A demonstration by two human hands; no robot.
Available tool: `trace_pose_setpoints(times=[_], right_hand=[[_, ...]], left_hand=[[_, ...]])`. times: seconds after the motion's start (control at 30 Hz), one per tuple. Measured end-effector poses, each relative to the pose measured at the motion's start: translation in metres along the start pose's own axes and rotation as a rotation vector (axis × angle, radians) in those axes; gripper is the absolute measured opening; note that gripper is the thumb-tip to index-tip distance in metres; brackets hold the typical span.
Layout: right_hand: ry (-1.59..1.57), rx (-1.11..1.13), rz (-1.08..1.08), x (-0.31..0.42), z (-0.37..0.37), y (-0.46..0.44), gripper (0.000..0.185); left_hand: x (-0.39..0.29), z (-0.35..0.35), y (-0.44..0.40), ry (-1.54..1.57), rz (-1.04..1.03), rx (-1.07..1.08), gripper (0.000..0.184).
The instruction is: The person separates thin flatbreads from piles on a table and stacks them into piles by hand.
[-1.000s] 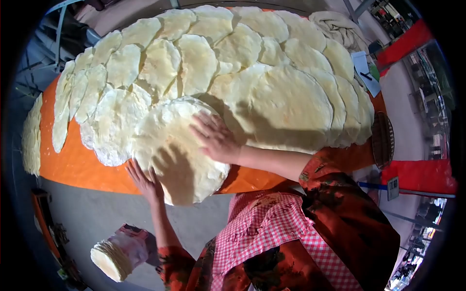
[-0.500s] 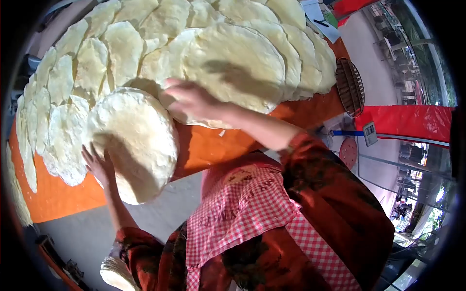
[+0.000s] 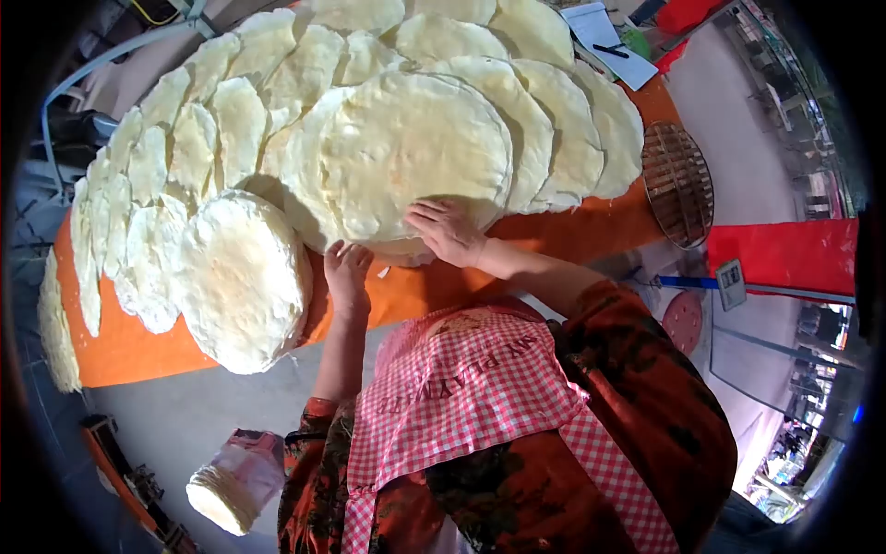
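A broad, pale round flatbread [image 3: 411,148] lies on top of a stack of similar sheets at the middle of the orange-covered table. My right hand [image 3: 445,231] rests on its front edge, fingers stretched out over the surface. At the same stack's front left edge is my left hand [image 3: 347,268], its fingers bent and slightly apart; whether they touch the bread is hard to tell. To the left of that hand stands a second thick stack of round flatbreads [image 3: 242,286], floury white at the rim.
Overlapping flatbread sheets [image 3: 240,129] cover the back and left of the orange tabletop [image 3: 138,355]. A round slatted rack [image 3: 678,185] sits at the right end, near a notebook with a pen [image 3: 609,46]. A bundle of flatbreads [image 3: 221,499] lies below, lower left.
My left hand has left the left stack and moved right to the middle stack's edge. My right hand has shifted right and now lies on the large flatbread. The view has shifted slightly.
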State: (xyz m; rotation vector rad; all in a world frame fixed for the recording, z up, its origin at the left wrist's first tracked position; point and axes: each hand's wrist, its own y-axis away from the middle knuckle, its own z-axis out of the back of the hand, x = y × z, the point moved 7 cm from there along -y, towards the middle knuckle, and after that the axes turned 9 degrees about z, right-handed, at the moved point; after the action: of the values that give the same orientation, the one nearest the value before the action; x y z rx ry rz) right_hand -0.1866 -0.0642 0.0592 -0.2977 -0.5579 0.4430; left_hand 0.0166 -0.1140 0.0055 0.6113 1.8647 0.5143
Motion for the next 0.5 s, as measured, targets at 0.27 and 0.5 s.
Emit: trace_pose_setpoints(times=[0.27, 0.5], right_hand=[[-0.165, -0.067, -0.072, -0.025, 0.008, -0.001, 0.026], [-0.447, 0.364, -0.719, -0.088, 0.039, -0.046, 0.013]], left_hand=[[0.018, -0.032, 0.008, -0.109, 0.02, -0.121, 0.036], [0.042, -0.027, -0.02, -0.086, 0.084, -0.216, 0.016]])
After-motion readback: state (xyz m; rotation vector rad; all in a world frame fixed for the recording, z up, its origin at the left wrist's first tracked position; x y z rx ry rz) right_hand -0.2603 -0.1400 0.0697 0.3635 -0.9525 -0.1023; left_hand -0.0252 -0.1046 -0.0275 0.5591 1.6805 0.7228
